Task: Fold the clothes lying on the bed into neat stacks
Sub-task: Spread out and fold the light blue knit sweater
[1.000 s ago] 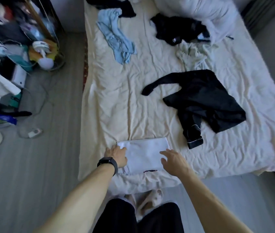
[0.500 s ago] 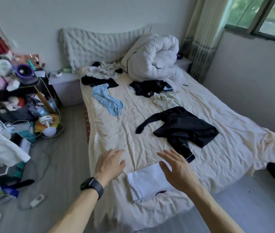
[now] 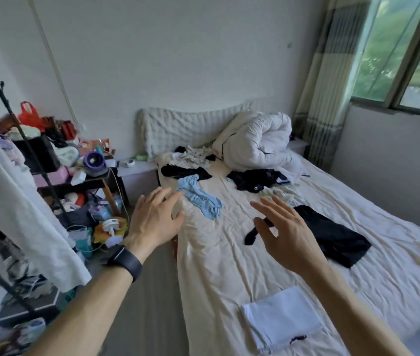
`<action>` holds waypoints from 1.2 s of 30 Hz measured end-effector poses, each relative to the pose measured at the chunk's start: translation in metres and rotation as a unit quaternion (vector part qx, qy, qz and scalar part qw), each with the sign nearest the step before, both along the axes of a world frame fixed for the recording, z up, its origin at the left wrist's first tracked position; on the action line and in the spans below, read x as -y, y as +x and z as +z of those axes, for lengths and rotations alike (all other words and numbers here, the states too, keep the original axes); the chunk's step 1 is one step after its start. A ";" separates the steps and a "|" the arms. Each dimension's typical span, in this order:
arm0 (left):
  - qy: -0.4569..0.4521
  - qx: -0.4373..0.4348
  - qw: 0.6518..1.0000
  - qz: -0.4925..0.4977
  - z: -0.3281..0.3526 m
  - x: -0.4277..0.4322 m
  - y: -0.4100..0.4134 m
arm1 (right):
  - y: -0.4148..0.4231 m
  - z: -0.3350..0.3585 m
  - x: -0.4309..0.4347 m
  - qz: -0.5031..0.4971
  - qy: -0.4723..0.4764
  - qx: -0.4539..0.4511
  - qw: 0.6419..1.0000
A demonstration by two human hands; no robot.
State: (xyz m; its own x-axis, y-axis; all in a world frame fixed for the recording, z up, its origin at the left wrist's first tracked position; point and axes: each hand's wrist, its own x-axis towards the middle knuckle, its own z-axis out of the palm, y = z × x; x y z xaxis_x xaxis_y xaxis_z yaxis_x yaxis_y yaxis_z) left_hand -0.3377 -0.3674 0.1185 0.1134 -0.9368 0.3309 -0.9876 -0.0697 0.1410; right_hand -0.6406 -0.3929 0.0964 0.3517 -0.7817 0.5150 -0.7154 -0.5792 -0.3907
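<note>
Head view. The bed (image 3: 224, 273), covered in a creased cream sheet, runs from the near edge to the far wall.

Hands: both are raised above the sheet, backs toward the viewer, touching nothing. The left hand (image 3: 156, 219), with a dark wristband (image 3: 125, 260), hangs over the bed's left edge. Its fingers are spread and nearly straight, so the grip is released. The right hand (image 3: 284, 240) is over mid-bed with its fingers fanned, and its grip is likewise released. It hides part of the black top (image 3: 334, 236).

Clothes: a folded white piece (image 3: 280, 321) lies flat near the foot of the bed, below the right forearm and well apart from the rest. The black top sprawls unfolded at mid-bed, one sleeve trailing left. A blue garment (image 3: 200, 199) lies crumpled beyond the left fingertips. A second black garment (image 3: 252, 179) sits against the rolled white duvet (image 3: 257, 145). Another dark piece (image 3: 183, 172) and a pale heap (image 3: 193, 155) lie at the head of the bed. The heap may be several items; the view is too coarse to tell.

Surroundings: a cluttered shelf (image 3: 83, 176) and a clothes rack (image 3: 21, 150) stand to the left. A curtain (image 3: 327, 86) and a window (image 3: 409, 47) are to the right.
</note>
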 end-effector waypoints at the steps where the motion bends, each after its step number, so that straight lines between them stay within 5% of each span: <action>1: -0.007 0.003 1.000 -0.002 0.009 -0.001 0.017 | 0.016 0.009 -0.002 -0.001 -0.009 -0.004 1.000; 19: -0.038 0.036 0.997 -0.053 0.050 0.070 0.316 | 0.292 0.044 0.063 -0.046 -0.089 0.002 0.995; 36: 0.008 0.054 0.998 -0.026 -0.003 0.350 0.476 | 0.444 -0.005 0.369 -0.055 -0.037 -0.012 0.998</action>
State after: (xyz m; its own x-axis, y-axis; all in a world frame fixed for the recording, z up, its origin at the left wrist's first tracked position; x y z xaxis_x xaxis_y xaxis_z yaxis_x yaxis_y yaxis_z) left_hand 0.1383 -0.7179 0.1154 0.0286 -0.9459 0.3232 -0.9993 -0.0191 0.0325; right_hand -0.1965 -0.7619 0.0914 0.2790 -0.7764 0.5652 -0.7852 -0.5232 -0.3311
